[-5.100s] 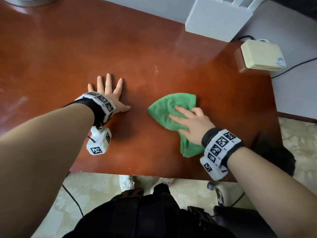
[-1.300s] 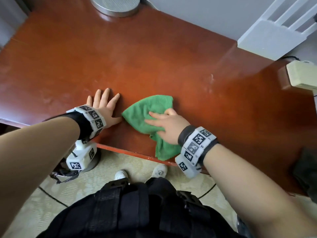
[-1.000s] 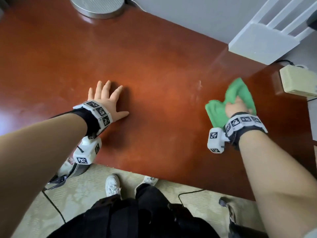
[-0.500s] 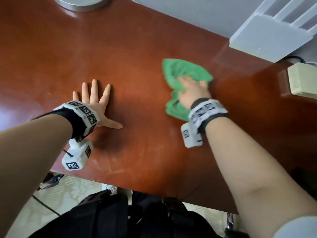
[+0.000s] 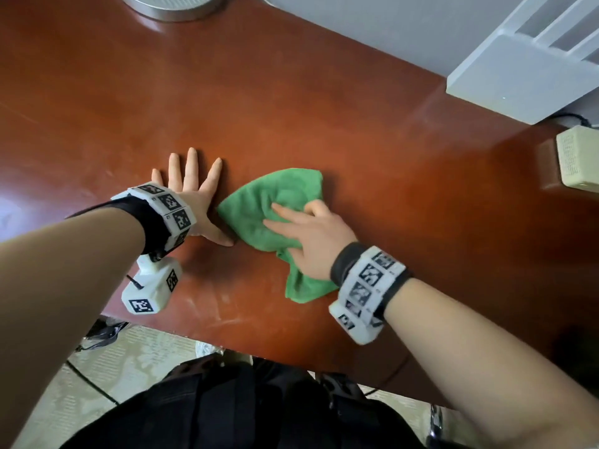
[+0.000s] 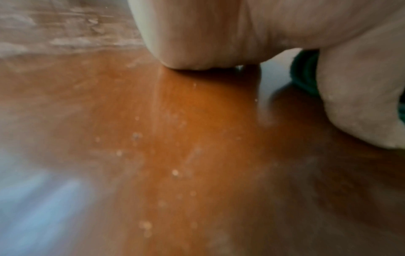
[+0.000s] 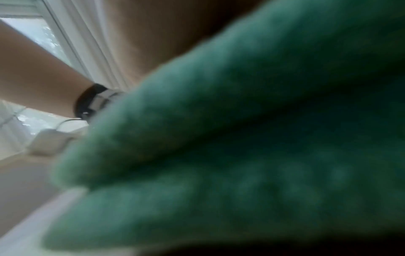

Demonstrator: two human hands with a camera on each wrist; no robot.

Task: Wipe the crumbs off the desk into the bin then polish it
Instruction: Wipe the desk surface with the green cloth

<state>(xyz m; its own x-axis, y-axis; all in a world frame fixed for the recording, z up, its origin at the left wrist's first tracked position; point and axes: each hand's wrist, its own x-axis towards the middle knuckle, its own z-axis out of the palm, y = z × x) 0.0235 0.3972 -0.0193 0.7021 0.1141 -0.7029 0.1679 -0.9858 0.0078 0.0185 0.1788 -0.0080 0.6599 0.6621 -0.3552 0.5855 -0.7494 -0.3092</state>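
Note:
A green cloth point(image 5: 259, 202) lies bunched on the red-brown desk point(image 5: 324, 108), near its front edge. My right hand point(image 5: 308, 234) presses down on it with the index finger stretched out and other fingers curled into the fabric. My left hand point(image 5: 191, 192) lies flat on the desk with fingers spread, its thumb almost touching the cloth's left edge. In the left wrist view pale specks point(image 6: 175, 172) dot the desk point(image 6: 109, 104) below my palm point(image 6: 197, 34), and a bit of cloth point(image 6: 304, 76) shows. The cloth point(image 7: 241, 138) fills the blurred right wrist view. No bin is in view.
A round silver base point(image 5: 171, 4) stands at the desk's back edge. A white box-shaped device point(image 5: 518, 76) sits at the back right, and a cream box point(image 5: 580, 157) with a cable at the far right. The desk's front edge runs just before my legs.
My right hand has swept the cloth from the middle back of the desk toward me and to the left, up beside my left thumb. The left hand stays flat in place.

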